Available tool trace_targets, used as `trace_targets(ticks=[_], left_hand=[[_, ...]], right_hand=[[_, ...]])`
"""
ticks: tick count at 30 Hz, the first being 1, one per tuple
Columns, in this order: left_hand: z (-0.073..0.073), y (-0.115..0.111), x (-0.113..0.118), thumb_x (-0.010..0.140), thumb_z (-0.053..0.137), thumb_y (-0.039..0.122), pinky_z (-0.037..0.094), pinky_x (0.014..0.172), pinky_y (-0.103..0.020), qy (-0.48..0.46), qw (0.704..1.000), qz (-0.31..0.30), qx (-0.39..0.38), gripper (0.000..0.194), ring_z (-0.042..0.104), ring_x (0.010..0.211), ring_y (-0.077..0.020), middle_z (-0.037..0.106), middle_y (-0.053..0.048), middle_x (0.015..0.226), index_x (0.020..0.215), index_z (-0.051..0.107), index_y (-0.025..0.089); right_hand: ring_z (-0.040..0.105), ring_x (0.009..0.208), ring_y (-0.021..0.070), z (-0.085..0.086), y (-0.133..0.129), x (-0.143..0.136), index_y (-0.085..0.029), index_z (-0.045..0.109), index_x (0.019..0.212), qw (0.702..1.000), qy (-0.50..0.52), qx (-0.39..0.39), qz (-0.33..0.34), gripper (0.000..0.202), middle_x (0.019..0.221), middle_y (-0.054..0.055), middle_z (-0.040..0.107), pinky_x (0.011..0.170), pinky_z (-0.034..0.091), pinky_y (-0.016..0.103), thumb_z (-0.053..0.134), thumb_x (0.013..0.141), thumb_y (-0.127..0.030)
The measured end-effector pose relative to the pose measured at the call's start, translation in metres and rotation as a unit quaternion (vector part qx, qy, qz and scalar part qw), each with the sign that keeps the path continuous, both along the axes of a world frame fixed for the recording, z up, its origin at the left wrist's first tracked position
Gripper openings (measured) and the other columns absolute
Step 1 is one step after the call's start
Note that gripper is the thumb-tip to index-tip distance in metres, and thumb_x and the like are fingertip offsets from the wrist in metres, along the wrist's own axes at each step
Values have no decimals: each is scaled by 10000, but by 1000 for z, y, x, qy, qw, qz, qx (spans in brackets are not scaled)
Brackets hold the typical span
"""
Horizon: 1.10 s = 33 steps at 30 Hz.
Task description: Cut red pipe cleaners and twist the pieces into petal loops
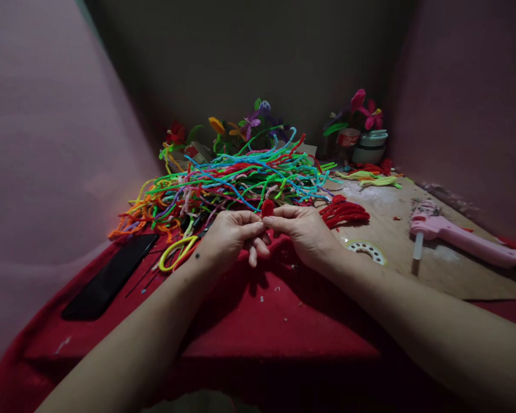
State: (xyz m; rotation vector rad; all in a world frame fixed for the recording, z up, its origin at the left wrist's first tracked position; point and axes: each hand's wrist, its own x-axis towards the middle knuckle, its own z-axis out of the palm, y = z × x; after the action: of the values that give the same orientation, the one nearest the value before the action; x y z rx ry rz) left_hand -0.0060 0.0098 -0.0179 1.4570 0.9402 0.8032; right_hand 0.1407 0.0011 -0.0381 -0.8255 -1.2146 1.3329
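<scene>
Both hands meet over the front of the red-covered table, fingertips close together. Between them is a small red fuzzy pipe cleaner piece (267, 209), its rounded end standing up. My left hand (236, 232) pinches its lower end with thumb and forefinger, the other fingers loosely curled below. My right hand (303, 229) grips it from the other side, thumb against forefinger. The piece's lower part is hidden by the fingers. Just beyond the hands lies a big heap of loose coloured pipe cleaners (241, 178). A bundle of red pipe cleaner pieces (346, 212) rests beyond my right wrist.
Yellow-handled scissors (178, 254) and a black phone (109, 278) lie at left. On a brown board (395, 209) at right are a pink glue gun (464, 232) and a tape roll (367, 251). Pipe cleaner flowers (365, 109) and a lidded jar (370, 148) stand at the back.
</scene>
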Motion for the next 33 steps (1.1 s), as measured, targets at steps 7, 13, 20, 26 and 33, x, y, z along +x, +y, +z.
trace_targets(ticks=[7, 13, 20, 26, 33], left_hand=[[14, -2, -4, 680, 665, 282, 329, 317, -157, 7, 995, 99, 24, 272, 524, 394, -72, 623, -4, 672, 897, 578, 144], [12, -3, -2, 655, 683, 245, 241, 348, -144, -1, 994, 92, 52, 198, 367, 374, -12, 529, 44, 531, 817, 647, 137], [-1, 0, 5, 644, 684, 218, 306, 430, -171, -49, 985, 126, 106, 115, 405, 435, -37, 518, 42, 520, 683, 617, 134], [5, 6, -6, 651, 682, 248, 260, 414, -165, 0, 996, 60, 71, 147, 376, 429, -30, 505, 43, 535, 740, 633, 141], [13, 4, -9, 690, 647, 287, 242, 372, -151, 79, 996, 34, 37, 159, 362, 371, -27, 471, 47, 437, 690, 598, 136]], right_hand=[[370, 485, 66, 4, 0, 0, -141, 589, 578, 997, -51, 3, -51, 147, 518, -46, 485, 501, 275, 242, 649, 628, -264], [322, 430, 45, 2, -5, -5, -137, 536, 526, 992, -126, 1, -23, 167, 457, -63, 431, 455, 240, 225, 606, 661, -205], [279, 342, 31, 0, -4, -4, -144, 488, 497, 992, -110, -45, 37, 254, 372, -72, 383, 394, 181, 214, 606, 683, -270], [282, 315, 33, 2, -6, -4, -143, 500, 519, 990, -109, -61, 70, 214, 356, -69, 383, 371, 180, 211, 574, 705, -220], [332, 322, 39, 3, -7, -3, -145, 495, 532, 985, -115, -61, 109, 214, 367, -62, 412, 370, 206, 201, 545, 734, -198]])
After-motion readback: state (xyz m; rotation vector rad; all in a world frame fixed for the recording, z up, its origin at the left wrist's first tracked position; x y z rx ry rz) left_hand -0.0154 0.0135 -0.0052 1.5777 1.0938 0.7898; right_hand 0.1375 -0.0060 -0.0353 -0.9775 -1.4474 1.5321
